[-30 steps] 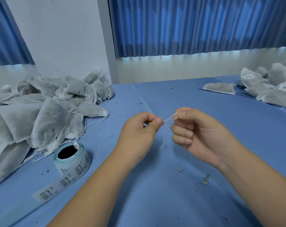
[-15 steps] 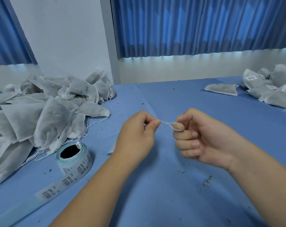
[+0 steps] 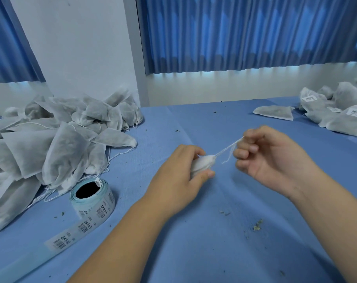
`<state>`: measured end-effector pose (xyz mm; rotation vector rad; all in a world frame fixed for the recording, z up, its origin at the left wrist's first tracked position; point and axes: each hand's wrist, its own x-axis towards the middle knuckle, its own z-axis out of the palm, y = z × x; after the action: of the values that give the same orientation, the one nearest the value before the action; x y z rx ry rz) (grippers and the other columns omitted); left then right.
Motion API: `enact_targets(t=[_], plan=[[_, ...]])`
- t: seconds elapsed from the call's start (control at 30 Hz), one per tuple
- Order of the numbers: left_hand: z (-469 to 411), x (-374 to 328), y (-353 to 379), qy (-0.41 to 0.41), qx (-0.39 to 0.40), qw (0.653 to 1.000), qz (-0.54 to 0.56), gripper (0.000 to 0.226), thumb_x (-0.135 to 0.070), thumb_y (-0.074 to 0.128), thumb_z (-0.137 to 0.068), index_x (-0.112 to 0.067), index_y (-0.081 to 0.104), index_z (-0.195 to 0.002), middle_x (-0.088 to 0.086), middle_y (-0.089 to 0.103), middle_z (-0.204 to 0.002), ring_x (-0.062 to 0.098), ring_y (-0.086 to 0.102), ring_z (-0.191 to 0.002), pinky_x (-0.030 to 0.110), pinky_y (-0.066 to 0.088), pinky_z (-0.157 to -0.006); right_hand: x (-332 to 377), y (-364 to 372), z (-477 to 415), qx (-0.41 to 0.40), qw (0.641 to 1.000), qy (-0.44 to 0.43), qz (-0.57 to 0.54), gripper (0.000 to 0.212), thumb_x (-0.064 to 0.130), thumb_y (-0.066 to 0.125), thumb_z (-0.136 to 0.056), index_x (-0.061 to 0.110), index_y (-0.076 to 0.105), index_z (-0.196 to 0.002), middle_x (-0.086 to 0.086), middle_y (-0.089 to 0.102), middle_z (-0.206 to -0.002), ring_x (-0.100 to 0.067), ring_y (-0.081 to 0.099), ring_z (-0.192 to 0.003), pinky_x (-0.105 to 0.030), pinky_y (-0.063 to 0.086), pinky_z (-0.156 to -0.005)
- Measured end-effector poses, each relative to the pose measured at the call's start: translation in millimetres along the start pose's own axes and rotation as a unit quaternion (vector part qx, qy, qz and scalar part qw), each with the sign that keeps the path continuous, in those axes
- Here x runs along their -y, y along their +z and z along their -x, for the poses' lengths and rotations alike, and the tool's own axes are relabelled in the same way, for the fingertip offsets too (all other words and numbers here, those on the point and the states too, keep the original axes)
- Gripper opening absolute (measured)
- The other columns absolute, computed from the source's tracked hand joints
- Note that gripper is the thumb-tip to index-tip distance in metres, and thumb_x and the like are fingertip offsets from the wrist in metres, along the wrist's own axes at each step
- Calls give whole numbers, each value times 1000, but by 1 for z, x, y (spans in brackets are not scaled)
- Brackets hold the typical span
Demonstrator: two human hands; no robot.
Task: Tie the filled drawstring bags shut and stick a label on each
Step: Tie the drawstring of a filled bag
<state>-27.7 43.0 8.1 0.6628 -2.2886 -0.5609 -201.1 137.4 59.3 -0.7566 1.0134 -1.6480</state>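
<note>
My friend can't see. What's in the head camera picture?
A left hand grips a small white bag while the right hand pinches its drawstring taut above a blue table. A heap of bags and a label roll lie on the left, labelled bags far right.

Passage between bag heap (image 3: 50, 144) left, label roll (image 3: 91, 199), labelled pile (image 3: 341, 113) right.

Left hand (image 3: 176, 176) gripping white drawstring bag (image 3: 202, 163), right hand (image 3: 269, 158) pinching its taut string (image 3: 228, 147), label roll (image 3: 92, 198) on blue desk (image 3: 214, 242)
</note>
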Motion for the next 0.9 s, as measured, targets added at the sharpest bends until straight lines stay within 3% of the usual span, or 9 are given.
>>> enact_targets(t=[0.1, 0.27, 0.4, 0.5, 0.57, 0.63, 0.7, 0.8, 0.9], plan=[[2, 7, -1, -23, 55, 998, -19, 47, -34, 70, -87, -32, 44, -126, -20, 37, -114, -22, 38, -98, 21, 39, -89, 4, -10, -4, -57, 996, -31, -54, 21, 15, 53, -79, 18, 44, -61, 3, 35, -59, -12, 42, -52, -21, 36, -45], [1, -1, 1, -22, 112, 993, 23, 24, -49, 51, -92, -30, 62, -100, -13, 58, -114, -5, 49, -109, 13, 36, -93, 4, -16, -7, -96, 991, -56, -71, 21, 15, 53, -87, 15, 49, -67, 1, 45, -62, -13, 47, -54, -21, 38, -45], [1, -6, 1, -86, 99, 991, 31, 6, -35, 56, -96, -36, 59, -101, -15, 64, -101, -8, 53, -86, 3, 36, -72, 4, -15, -7, -121, 989, -75, -43, 22, 14, 55, -89, 16, 52, -67, 2, 48, -64, -13, 49, -54, -22, 39, -45], [1, -3, 1, -131, 144, 979, 59, 40, -41, 69, -86, -48, 48, -119, -21, 64, -103, -10, 55, -81, 9, 40, -73, 4, -15, -6, -135, 986, -94, -10, 21, 13, 56, -89, 16, 52, -69, 1, 49, -65, -13, 48, -54, -23, 39, -47], [1, -6, 0, -150, 151, 974, 70, 36, -42, 75, -80, -43, 57, -111, -18, 67, -94, -6, 59, -78, 17, 46, -71, 3, -14, -5, -140, 983, -114, 20, 20, 11, 56, -89, 15, 52, -70, 1, 49, -65, -13, 48, -54, -23, 38, -48], [0, -10, 0, -167, 132, 972, 96, 20, -39, 78, -77, -27, 69, -90, -12, 68, -77, 3, 63, -68, 24, 49, -63, 3, -10, -3, -137, 981, -132, 44, 19, 10, 58, -89, 14, 54, -71, 1, 51, -64, -14, 49, -55, -23, 38, -48], [-2, -12, 1, -195, 100, 965, 143, 24, -38, 78, -73, -19, 65, -73, -8, 60, -62, 8, 56, -56, 24, 43, -54, 2, -4, 0, -117, 979, -149, 71, 18, 7, 59, -89, 15, 56, -73, 1, 53, -66, -15, 52, -54, -23, 39, -49], [-5, -13, 2, -235, 29, 958, 164, 25, -35, 75, -79, -18, 58, -70, -10, 55, -59, 6, 50, -51, 18, 39, -49, -7, 8, 4, -86, 963, -188, 173, 21, 4, 62, -89, 17, 60, -72, 3, 59, -68, -14, 57, -54, -23, 41, -49], [-6, -15, 4, -250, -18, 948, 196, 27, -37, 71, -83, -12, 62, -78, -7, 60, -68, 7, 55, -58, 19, 42, -54, -23, 20, 6, -48, 911, -246, 327, 24, 5, 68, -85, 23, 66, -70, 12, 63, -65, -7, 59, -57, -16, 42, -54]])
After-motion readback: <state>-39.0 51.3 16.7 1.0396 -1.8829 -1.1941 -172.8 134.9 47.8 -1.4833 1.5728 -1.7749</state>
